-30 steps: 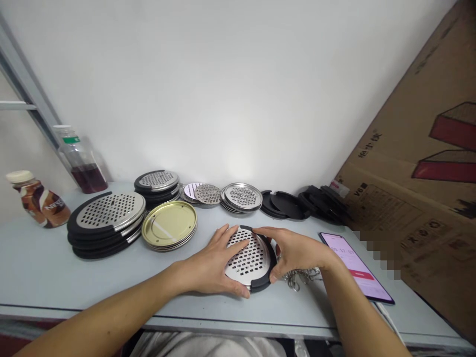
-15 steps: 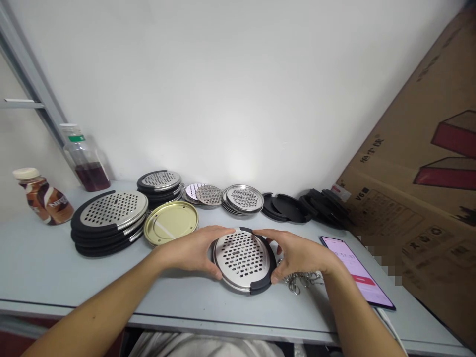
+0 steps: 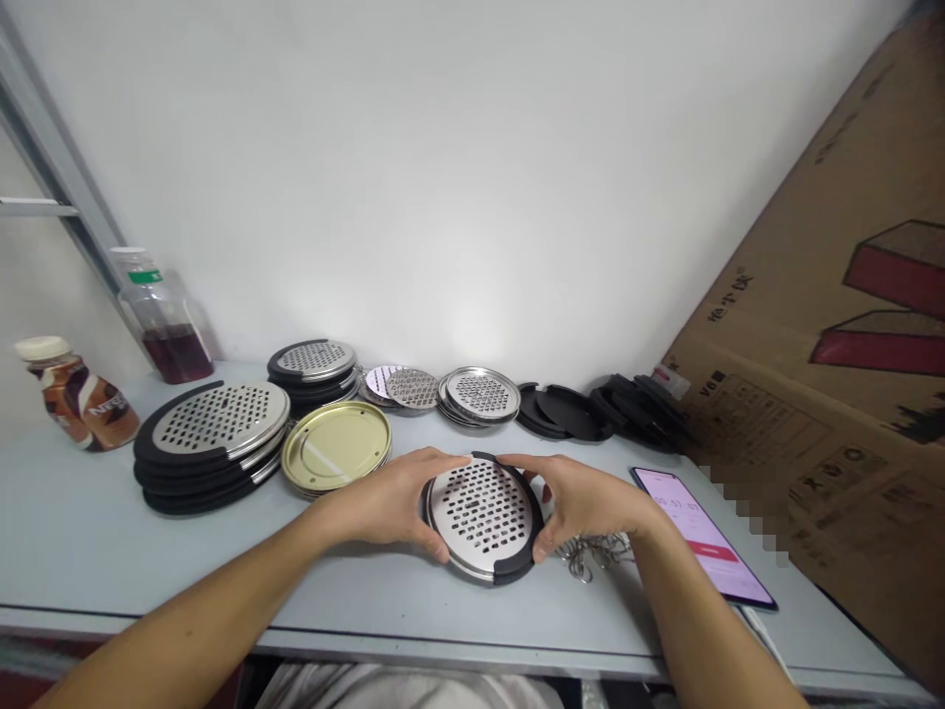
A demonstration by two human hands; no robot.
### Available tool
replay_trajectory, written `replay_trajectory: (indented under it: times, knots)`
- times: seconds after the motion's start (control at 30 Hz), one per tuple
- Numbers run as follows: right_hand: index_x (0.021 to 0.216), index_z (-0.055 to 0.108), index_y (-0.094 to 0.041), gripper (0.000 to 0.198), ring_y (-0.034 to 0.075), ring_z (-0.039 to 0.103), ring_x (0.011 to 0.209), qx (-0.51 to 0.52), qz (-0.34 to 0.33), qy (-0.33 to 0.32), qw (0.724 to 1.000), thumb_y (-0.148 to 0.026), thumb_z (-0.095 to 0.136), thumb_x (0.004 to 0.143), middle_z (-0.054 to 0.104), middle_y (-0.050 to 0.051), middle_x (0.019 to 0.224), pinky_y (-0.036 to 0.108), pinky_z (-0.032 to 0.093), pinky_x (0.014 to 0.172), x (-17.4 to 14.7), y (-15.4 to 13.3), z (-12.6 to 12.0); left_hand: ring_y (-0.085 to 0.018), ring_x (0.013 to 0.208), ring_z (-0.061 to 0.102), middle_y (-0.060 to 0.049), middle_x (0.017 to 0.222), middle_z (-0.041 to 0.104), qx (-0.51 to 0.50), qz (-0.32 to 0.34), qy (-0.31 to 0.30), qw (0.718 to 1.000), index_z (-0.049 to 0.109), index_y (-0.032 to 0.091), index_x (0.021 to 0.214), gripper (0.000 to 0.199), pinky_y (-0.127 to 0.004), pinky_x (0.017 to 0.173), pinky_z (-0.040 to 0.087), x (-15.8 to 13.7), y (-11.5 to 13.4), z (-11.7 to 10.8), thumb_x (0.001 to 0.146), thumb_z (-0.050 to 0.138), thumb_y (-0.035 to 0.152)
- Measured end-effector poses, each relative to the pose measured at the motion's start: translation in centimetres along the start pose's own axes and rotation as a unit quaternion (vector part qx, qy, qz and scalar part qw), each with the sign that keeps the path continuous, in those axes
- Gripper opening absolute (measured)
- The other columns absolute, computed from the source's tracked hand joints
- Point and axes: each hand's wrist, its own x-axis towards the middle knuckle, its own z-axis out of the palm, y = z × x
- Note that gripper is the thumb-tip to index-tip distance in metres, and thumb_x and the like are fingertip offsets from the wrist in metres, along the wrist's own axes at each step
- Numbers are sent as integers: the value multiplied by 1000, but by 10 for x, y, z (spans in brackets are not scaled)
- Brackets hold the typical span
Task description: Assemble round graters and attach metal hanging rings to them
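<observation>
A round metal case with a slotted silver lid [image 3: 483, 512] and a black rubbery edge sits between my hands, low over the table's front part. It resembles a mosquito coil holder. My left hand [image 3: 395, 502] curves round its bare metal side, thumb at the lower left. My right hand [image 3: 580, 502] grips the black edge from the other side, thumb at the lower right. The fingers' undersides are hidden. A heap of wire hooks or clips [image 3: 595, 554] lies beside my right hand. Left of my left hand are gold-coloured round tins [image 3: 336, 445], stacked.
Stacked slotted cases [image 3: 214, 443] stand at the left, with another stack [image 3: 314, 369] behind. Loose slotted discs [image 3: 413, 388], silver lids [image 3: 481, 396] and black covers [image 3: 572, 412] line the wall. Two bottles [image 3: 173, 325], a phone [image 3: 705, 537] and a large carton [image 3: 812, 394] flank the table.
Both hands keep their hold on the case, which has barely moved between them. The whole view has shifted slightly.
</observation>
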Motion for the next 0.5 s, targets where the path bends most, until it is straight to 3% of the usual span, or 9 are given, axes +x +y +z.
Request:
replay_trajectory:
  times: [0.23, 0.5]
  knots:
    - [138, 44, -19, 97, 32, 51, 118, -27, -6, 26, 999, -35, 83, 50, 53, 10, 135, 41, 40, 101, 2, 10, 6, -35, 136, 28, -5, 153, 20, 47, -38, -49, 997, 38, 37, 139, 96, -45, 108, 31, -6, -2, 2, 55, 82, 48]
    - [141, 38, -15, 112, 35, 37, 131, -40, -66, 27, 997, -41, 87, 43, 37, 17, 146, 46, 27, 110, 8, 12, 15, -34, 138, 25, -6, 150, 30, 44, -21, 0, 999, 37, 36, 141, 99, -48, 111, 27, -4, -4, 0, 54, 83, 48]
